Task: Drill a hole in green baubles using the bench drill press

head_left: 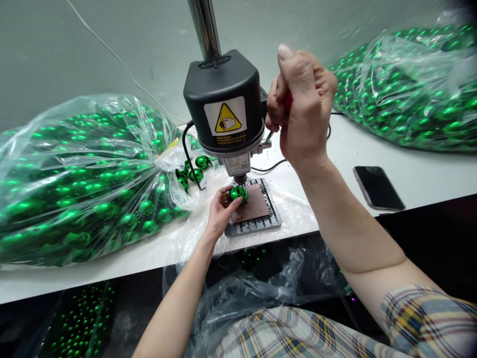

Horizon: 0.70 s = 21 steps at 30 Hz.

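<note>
A shiny green ball (238, 193) is held by my left hand (223, 204), thumb and fingers closed on its left side. The ball rests at a pinkish-brown pad (257, 204) on the slotted grey base plate (274, 223), right under the spindle of a black bench drill press (223, 99). My right hand (303, 99) is raised beside the machine's head, its fist wrapped round a lever with a red knob (288, 102). Most of the knob is hidden by the fingers. Dark specks lie scattered over the base plate.
A large clear bag of green balls (93, 184) fills the left of the white table, with several loose balls (196, 175) by its mouth. Another full bag (413, 94) stands at the back right. A phone (378, 187) lies at right. Clear plastic (238, 293) hangs below the table edge.
</note>
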Available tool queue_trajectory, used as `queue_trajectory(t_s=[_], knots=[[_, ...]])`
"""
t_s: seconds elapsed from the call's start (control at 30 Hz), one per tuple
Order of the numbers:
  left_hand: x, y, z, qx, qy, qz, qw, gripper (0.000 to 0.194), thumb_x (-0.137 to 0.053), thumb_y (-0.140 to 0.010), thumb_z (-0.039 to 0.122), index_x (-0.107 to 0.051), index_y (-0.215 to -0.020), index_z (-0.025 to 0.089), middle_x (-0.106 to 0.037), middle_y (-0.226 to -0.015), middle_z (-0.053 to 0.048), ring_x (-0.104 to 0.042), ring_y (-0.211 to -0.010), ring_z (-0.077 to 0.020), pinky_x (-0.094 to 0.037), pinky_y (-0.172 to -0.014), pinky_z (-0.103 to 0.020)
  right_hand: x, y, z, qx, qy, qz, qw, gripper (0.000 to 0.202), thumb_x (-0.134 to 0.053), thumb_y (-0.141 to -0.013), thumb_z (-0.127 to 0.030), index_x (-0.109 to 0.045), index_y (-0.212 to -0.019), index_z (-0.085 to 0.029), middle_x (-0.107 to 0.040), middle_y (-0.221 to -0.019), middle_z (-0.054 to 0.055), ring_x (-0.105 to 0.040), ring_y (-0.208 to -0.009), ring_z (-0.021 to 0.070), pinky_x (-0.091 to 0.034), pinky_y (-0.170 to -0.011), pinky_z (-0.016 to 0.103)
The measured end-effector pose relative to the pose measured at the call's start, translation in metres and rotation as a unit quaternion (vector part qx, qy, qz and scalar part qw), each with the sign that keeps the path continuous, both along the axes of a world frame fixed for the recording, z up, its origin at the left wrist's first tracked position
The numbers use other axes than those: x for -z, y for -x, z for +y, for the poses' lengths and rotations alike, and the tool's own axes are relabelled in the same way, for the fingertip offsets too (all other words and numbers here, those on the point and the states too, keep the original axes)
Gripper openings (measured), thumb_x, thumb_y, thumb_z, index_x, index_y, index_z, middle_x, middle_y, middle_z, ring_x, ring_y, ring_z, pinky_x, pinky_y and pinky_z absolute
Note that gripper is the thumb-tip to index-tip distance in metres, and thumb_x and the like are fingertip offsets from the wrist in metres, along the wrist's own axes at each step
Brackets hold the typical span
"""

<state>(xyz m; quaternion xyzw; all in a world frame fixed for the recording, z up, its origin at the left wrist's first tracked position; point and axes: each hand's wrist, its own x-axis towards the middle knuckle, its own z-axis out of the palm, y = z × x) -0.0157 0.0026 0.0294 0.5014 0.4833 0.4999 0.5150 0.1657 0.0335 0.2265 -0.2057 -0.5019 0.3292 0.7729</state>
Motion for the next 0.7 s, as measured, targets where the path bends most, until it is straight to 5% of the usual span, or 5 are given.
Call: queue_trajectory(t_s=[0.33,0.7], knots=[[0.012,-0.012,-0.008,-0.022,-0.124,0.182,0.975,0.054,-0.09,-0.068,0.033,-0.069,-0.116,0.02,-0.069,-0.106,-0.007,-0.067,-0.095,-0.0222,-0.056,-0.087,-0.036,0.0,0.001,0.001,-0.008,-0.012,0.017,1.0,0.06,-0.073,-0.075,-0.073,-0.04,-0.058,-0.026,-0.037,-0.051,-0.006,-0.027,-0.04,0.0079,-0.02,-0.038,0.032],[0.02,-0.014,-0.006,-0.042,-0.164,0.216,0.962,0.051,-0.09,-0.071,0.031,-0.07,-0.116,0.02,-0.066,-0.106,-0.007,-0.064,-0.104,-0.0243,-0.053,-0.094,-0.04,-0.001,0.0,0.003,0.037,0.006,-0.039,0.999,0.066,-0.062,-0.078,-0.081,-0.031,-0.06,-0.026,-0.031,-0.048,-0.007,-0.025,-0.039,0.0078,-0.02,-0.036,0.03]])
